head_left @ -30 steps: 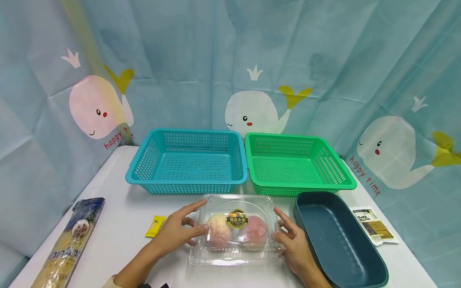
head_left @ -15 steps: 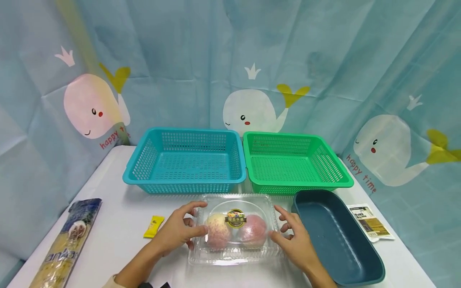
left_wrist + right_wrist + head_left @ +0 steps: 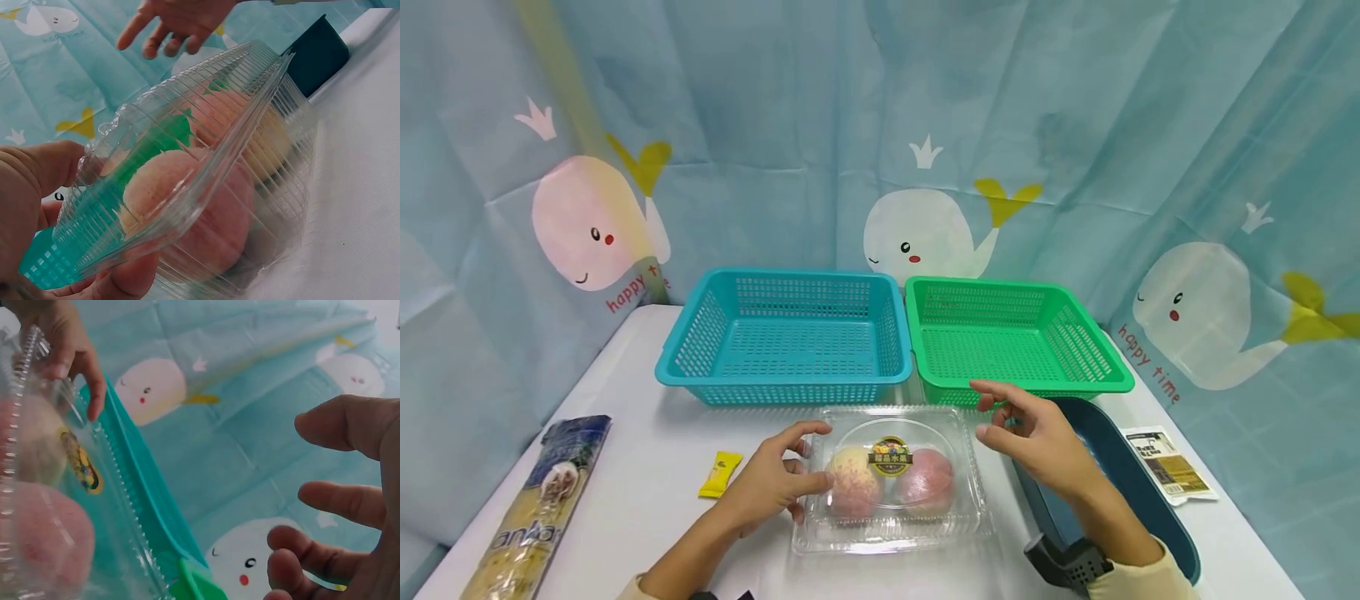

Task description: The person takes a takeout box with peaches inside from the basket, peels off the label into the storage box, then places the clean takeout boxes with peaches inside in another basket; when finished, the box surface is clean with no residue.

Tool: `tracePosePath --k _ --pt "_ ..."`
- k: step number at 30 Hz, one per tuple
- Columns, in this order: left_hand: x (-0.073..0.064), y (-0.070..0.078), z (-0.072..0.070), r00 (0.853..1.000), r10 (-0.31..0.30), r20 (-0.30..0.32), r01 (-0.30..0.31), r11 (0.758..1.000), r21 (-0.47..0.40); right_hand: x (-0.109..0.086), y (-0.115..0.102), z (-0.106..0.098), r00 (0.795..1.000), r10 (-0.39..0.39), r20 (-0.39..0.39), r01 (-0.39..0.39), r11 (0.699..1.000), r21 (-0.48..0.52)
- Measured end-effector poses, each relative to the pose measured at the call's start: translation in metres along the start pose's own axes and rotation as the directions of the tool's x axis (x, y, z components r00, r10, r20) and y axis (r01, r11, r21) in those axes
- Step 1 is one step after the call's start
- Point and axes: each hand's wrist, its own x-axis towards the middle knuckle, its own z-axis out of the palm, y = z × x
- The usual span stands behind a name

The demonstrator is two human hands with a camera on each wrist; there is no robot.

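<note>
A clear plastic clamshell box [image 3: 891, 533] with a fruit label lies on the white table, holding two pinkish-yellow peaches [image 3: 855, 482]. My left hand [image 3: 777, 479] grips the box's left side. Its thumb and fingers bend around the ridged edge in the left wrist view, where the peaches [image 3: 203, 212] show through the plastic. My right hand [image 3: 1037, 437] hovers over the dark blue tub's far left part, apart from the box. The right wrist view shows the right hand's fingers [image 3: 337, 503] spread, with nothing between them.
A blue basket [image 3: 782, 392] and a green basket [image 3: 1022, 387] stand behind the box. The dark blue tub [image 3: 1176, 533] and a white-brown packet [image 3: 1170, 464] are at right. At left lie a small yellow packet [image 3: 720, 474] and a long pasta pack [image 3: 538, 508].
My right hand has let go of the box's right side, then lifted away to the right and farther back. The left hand and the box have stayed in place.
</note>
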Motion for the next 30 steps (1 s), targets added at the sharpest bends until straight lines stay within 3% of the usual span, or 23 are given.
tracePosePath --k 6,12,21,30 --pt "0.001 -0.004 0.0 1.0 -0.012 0.006 0.012 1.0 -0.015 0.026 0.001 0.006 0.992 0.042 0.118 -0.045 0.999 0.019" --pt "0.002 -0.005 -0.001 1.0 -0.016 0.01 0.016 0.999 -0.029 0.046 0.011 0.026 0.968 0.07 0.242 -0.062 0.997 -0.042" --pt "0.003 -0.003 0.0 1.0 -0.013 0.021 0.014 0.999 -0.041 0.064 0.023 0.051 0.942 0.145 0.303 -0.145 0.989 -0.023" --pt "0.003 -0.003 -0.001 1.0 -0.011 0.021 0.012 0.999 -0.049 0.067 0.027 0.063 0.918 0.193 0.346 -0.17 0.981 -0.096"
